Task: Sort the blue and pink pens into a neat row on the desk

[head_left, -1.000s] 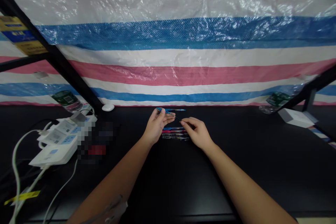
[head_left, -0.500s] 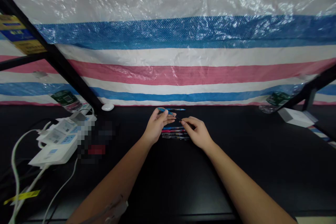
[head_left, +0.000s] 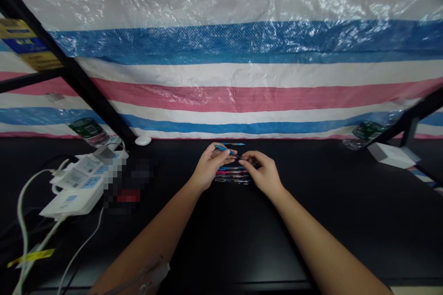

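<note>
Resting on the black counter [head_left: 224, 239], judged from its middle: pens [head_left: 230, 172] near twelve o'clock, power strip [head_left: 71, 199] toward nine, white oval item [head_left: 143, 140] and bottle [head_left: 88, 131] toward ten, white box [head_left: 391, 155] and second bottle [head_left: 368, 130] toward two.

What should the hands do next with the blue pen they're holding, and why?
Perhaps the right hand should gently slide the thin dark piece straight towards the blue pen: the left hand holds the pen, and the piece shows between the pen and the right hand.
</note>
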`<state>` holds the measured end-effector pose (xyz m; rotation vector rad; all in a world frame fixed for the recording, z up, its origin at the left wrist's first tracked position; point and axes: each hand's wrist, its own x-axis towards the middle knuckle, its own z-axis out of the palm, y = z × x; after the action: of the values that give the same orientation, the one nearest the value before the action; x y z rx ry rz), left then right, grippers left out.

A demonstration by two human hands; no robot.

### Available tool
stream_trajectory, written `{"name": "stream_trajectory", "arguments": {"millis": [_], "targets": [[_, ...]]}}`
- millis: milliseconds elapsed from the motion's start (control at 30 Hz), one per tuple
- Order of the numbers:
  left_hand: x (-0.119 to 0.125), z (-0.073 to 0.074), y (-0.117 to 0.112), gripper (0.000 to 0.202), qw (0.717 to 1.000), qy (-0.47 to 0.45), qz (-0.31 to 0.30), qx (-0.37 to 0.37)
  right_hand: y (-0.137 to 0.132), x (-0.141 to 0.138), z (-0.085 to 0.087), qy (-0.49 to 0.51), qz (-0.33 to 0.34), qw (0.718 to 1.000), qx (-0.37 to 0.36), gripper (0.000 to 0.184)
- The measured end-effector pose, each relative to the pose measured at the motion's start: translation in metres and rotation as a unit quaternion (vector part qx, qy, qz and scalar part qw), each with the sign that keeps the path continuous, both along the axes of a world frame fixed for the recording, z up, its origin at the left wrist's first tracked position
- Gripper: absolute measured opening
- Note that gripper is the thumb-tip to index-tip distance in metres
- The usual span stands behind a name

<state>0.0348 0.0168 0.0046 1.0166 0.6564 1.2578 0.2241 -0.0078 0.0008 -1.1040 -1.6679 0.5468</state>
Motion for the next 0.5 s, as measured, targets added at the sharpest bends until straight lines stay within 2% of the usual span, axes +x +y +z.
{"name": "stream_trajectory", "arguments": {"millis": [133,267,500], "targets": [[0.0053,-0.0031,-0.0041,0.027,0.999,0.017,-0.032,0.0,-0.0008,0.0,-0.0006,-0.014,-0.005,1.0,0.015,0.013],[0.0075,-0.0038,-0.0051,0.027,0.999,-0.013,-0.032,-0.012,-0.0003,0.0003,-0.0013,-0.033,-0.013,0.998,0.046,0.011],[0.0016,-0.0044,0.0042,0.028,0.997,-0.056,0.059,-0.013,0.0048,0.0042,-0.0025,-0.054,-0.04,0.995,0.069,0.006]]}}
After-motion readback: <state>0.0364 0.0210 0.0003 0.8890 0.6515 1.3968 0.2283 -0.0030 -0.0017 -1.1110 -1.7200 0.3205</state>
